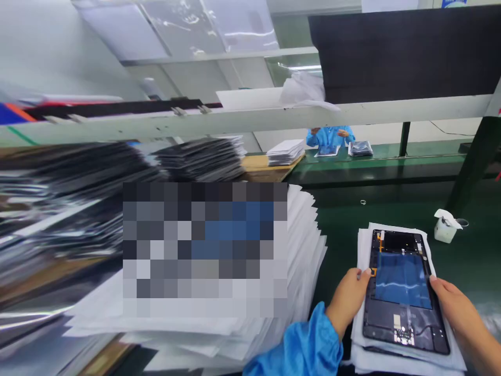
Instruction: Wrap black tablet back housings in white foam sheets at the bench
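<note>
A black tablet back panel with a blue film patch and exposed boards lies on a small stack of white sheets on the green bench. My left hand, in a blue sleeve, grips the panel's left edge. Its right edge is held by my right hand. Both hands hold the panel flat over the sheets.
A big fanned pile of white sheets sits left of my hands. Dark panel stacks fill the left. A small white bottle stands at the right. Across the bench another worker in blue sits under a white shelf.
</note>
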{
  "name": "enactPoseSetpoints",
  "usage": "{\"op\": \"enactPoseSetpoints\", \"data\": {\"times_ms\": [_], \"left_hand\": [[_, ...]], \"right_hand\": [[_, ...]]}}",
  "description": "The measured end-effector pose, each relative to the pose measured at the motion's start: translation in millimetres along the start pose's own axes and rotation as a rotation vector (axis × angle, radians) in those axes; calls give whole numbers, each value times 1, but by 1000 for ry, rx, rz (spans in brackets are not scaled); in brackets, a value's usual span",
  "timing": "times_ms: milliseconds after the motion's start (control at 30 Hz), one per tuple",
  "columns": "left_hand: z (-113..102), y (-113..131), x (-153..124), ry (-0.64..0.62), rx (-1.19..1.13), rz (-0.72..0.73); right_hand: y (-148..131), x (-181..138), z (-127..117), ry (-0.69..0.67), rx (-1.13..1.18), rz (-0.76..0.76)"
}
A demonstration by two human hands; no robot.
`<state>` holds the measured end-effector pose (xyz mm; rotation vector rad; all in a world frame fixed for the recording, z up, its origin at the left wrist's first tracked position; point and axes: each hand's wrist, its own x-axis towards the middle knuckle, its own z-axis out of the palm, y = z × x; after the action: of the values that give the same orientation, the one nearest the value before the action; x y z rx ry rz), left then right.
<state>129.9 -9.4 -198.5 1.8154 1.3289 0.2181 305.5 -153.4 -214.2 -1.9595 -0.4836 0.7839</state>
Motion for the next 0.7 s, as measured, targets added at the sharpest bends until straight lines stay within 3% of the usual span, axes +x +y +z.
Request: {"op": "enactPoseSetpoints", "data": {"times_ms": [200, 333, 467, 600, 700], "left_hand": [[-4, 9, -1, 51, 122, 37], [-8, 21, -8, 119, 166, 90], [-5, 22, -5, 66, 84, 99], [-4, 18, -3, 12, 5, 158], [-10, 19, -8, 46, -182, 170]], "right_hand": [[-28, -11, -5, 57, -292, -50], [-39, -23, -6, 92, -315, -60], [-40, -24, -6, 83, -174, 6], [-42, -20, -2, -65, 92, 30], [-40, -17, -5, -163, 291, 83]]}}
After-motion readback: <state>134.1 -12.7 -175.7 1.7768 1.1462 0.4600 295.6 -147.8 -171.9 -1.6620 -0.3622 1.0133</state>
